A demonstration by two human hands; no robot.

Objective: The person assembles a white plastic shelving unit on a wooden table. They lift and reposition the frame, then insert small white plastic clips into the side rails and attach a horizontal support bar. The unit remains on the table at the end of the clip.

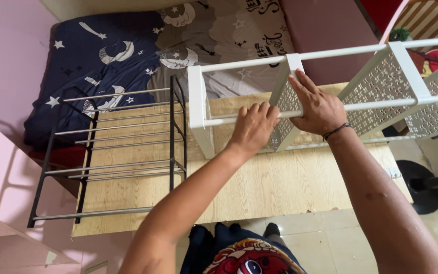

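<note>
A: Lying on its side across the wooden bench, a white rack with perforated panels is seen, its white rods running left to right.

B: How are the hands placed on it?

A: The left hand is curled over the near white rod, fingers wrapped on top of it. The right hand is laid flat against the perforated panel just beside, fingers spread and pointed up toward the top rod; a dark cord bracelet is worn at that wrist.

B: Is the panel gripped by the right hand?

A: That cannot be told for certain; the thumb appears to be hooked near the rod, but the palm side is hidden.

B: What else is found about?

A: A black metal rack with grey rods is set to the left, partly on the bench and well apart from the hands. Behind both, a bed covered with a dark blue sheet printed with moons and stars is seen. A black round stand base is seen on the tiled floor at the right, and a pink wall at the left.
</note>
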